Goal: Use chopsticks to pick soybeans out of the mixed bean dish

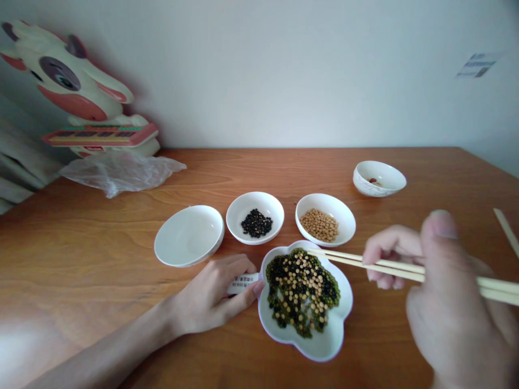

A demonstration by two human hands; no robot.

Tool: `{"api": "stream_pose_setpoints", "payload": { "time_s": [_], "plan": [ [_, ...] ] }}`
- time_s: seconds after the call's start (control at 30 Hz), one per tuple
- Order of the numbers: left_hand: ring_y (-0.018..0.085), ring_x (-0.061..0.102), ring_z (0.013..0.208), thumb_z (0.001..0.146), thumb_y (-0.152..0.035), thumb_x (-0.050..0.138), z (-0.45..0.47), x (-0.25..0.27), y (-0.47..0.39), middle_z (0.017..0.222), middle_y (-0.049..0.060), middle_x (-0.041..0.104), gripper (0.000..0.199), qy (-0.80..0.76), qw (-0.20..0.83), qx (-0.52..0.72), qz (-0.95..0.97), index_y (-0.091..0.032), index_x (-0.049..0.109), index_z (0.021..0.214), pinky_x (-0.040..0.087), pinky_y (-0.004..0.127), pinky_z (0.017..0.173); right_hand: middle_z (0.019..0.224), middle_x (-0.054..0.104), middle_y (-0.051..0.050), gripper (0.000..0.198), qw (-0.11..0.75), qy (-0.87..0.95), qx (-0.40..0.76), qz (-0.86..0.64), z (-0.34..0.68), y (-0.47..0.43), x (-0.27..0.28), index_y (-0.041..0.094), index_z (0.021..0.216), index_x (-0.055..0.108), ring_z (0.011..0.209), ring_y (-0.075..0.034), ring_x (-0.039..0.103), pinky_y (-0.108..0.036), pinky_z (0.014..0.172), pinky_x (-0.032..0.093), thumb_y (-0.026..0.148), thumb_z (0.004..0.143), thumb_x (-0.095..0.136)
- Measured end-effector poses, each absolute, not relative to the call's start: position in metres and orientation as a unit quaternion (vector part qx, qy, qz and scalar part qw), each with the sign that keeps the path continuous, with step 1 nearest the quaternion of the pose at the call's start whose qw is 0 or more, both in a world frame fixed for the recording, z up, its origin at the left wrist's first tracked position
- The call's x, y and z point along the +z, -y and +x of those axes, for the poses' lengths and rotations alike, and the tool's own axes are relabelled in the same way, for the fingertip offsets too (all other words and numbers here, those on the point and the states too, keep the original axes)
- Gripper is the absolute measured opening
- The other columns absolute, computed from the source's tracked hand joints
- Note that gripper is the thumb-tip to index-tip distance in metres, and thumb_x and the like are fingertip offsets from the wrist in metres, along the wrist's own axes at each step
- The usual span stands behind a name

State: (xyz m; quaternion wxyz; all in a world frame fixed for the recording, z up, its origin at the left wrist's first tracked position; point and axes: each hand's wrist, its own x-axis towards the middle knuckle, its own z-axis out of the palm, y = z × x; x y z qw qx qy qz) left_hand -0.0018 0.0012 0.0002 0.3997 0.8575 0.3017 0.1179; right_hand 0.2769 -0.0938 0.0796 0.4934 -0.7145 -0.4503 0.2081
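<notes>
In front of me is a flower-shaped bowl with a pale purple rim, holding mixed green, black and tan beans. My left hand grips the bowl's handle at its left side; a printed white label shows between the fingers. My right hand is closed around light wooden chopsticks. Their tips lie over the bowl's far edge, and I cannot make out a bean between them. Behind it stand a white bowl of black beans and a white bowl of tan soybeans.
An empty white bowl tilts at the left. Another white bowl with a small reddish item stands at back right. A crumpled plastic bag lies before a cow-shaped toy keyboard. A pale stick lies far right.
</notes>
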Motion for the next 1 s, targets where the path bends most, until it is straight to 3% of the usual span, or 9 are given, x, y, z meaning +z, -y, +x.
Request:
{"api": "stream_pose_setpoints", "payload": {
  "time_s": [0.3, 1.0],
  "plan": [
    [0.013, 0.060, 0.076, 0.106, -0.039, 0.053, -0.002, -0.002, -0.001, 0.090, 0.001, 0.066, 0.024, -0.305, 0.404, 0.116, 0.855, -0.019, 0.061, 0.096, 0.046, 0.026, 0.070, 0.058, 0.057, -0.003, 0.076, 0.447, 0.473, 0.284, -0.704, 0.277, 0.084, 0.066, 0.022, 0.065, 0.064, 0.058, -0.018, 0.052, -0.032, 0.057, 0.038, 0.078, 0.100, 0.026],
    [0.012, 0.059, 0.075, 0.105, -0.039, 0.054, -0.002, -0.002, 0.000, 0.088, 0.001, 0.066, 0.025, -0.310, 0.395, 0.115, 0.857, -0.019, 0.062, 0.094, 0.046, 0.025, 0.070, 0.058, 0.056, 0.000, 0.077, 0.423, 0.479, 0.269, -0.721, 0.276, 0.078, 0.058, 0.024, 0.065, 0.060, 0.059, -0.016, 0.053, -0.034, 0.065, 0.038, 0.081, 0.099, 0.023]
  ]
}}
